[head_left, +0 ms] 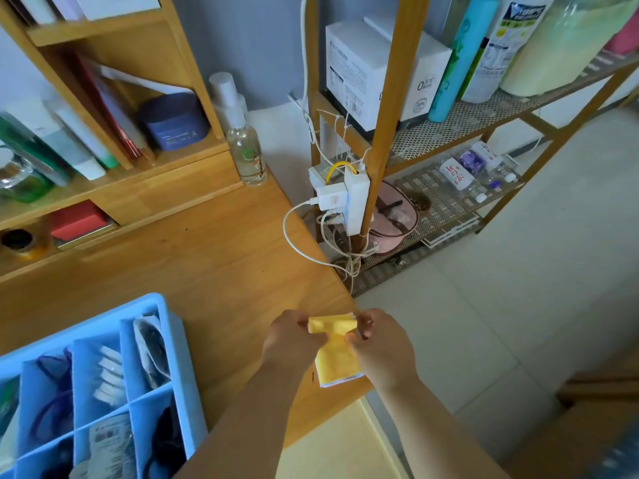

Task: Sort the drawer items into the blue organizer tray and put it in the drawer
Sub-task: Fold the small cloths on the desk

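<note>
Head view, looking down over a wooden surface [214, 257]. At the lower left of the frame a blue organizer tray [173, 344] is seen resting on that surface, its grid of compartments already largely filled: a bundled grey cable [150, 347] in the upper right cell, a row of small white pieces [109, 378] in the cell to its left, a purple looped cord [52, 399] further left, a printed packet [110, 444] and a dark coiled item [166, 440] in the lower cells. What the cells at the far left edge hold cannot be told.

Near the lower centre, just past the surface's right edge, a yellow packet [337, 354] with thin white layers showing at its bottom end is held up between both hands. The top corner on the left is pinched by the left hand [294, 340], and the top corner on the right is pinched by the right hand [383, 344]; both grips are pressed closed on the packet, whose upper end is folded over. The packet is well apart from the tray and touches nothing else.

A pale yellow panel [332, 447] is visible below the surface at the bottom centre; it may be the drawer, though this cannot be confirmed.

Sorting is judged to be well advanced. The yellow packet is not yet placed in a cell, and the tray is not yet set in the drawer.

In the upper part of the frame, wooden shelves [114, 188] with bottles and a metal rack [449, 140] are seen.
</note>
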The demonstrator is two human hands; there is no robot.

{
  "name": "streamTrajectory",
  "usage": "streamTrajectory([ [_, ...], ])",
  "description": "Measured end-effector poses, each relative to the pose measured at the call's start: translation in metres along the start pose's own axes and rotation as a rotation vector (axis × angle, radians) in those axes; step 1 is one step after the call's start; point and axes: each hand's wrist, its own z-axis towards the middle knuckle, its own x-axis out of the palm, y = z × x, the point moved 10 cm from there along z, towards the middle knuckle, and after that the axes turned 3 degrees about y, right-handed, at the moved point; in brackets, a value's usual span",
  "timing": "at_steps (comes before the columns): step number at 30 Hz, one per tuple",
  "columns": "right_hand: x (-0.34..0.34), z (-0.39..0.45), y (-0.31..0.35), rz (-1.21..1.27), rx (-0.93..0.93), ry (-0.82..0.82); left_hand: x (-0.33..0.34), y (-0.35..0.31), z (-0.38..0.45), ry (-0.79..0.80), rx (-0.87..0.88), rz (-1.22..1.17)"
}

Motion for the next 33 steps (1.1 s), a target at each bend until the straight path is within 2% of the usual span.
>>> streamTrajectory([
  [4, -0.002, -0.012, 0.000, 0.056, 0.017, 0.035, 0.017, 0.001, -0.007, 0.150, -0.030, -0.010],
  [6, 0.004, -0.016, 0.000, 0.115, 0.011, 0.108, 0.020, 0.002, -0.014, 0.178, -0.005, -0.066],
  [9, 0.008, -0.027, 0.013, 0.294, -0.030, 0.246, 0.008, -0.008, -0.033, 0.184, 0.170, -0.096],
  [12, 0.004, -0.054, 0.034, 0.439, -0.053, 0.425, -0.010, -0.021, -0.064, 0.256, 0.324, -0.106],
  [15, 0.004, -0.089, 0.067, 0.579, -0.119, 0.567, -0.042, -0.021, -0.096, 0.279, 0.365, -0.312],
  [18, 0.012, -0.118, 0.093, 0.875, -0.046, 0.549, -0.076, -0.002, -0.124, 0.223, 0.296, -0.490],
  [21, 0.027, -0.156, 0.123, 1.064, -0.018, 0.534, -0.106, 0.013, -0.159, 0.177, 0.282, -0.441],
  [23, 0.038, -0.180, 0.144, 1.122, -0.005, 0.557, -0.132, 0.023, -0.179, 0.088, 0.312, -0.337],
  [26, 0.050, -0.220, 0.186, 1.193, -0.043, 0.686, -0.179, 0.036, -0.210, -0.082, 0.389, -0.239],
  [30, 0.077, -0.253, 0.211, 1.208, 0.058, 0.746, -0.226, 0.043, -0.263, -0.225, 0.499, -0.123],
  [33, 0.093, -0.279, 0.228, 1.124, 0.025, 0.816, -0.247, 0.057, -0.295, -0.304, 0.489, -0.066],
])
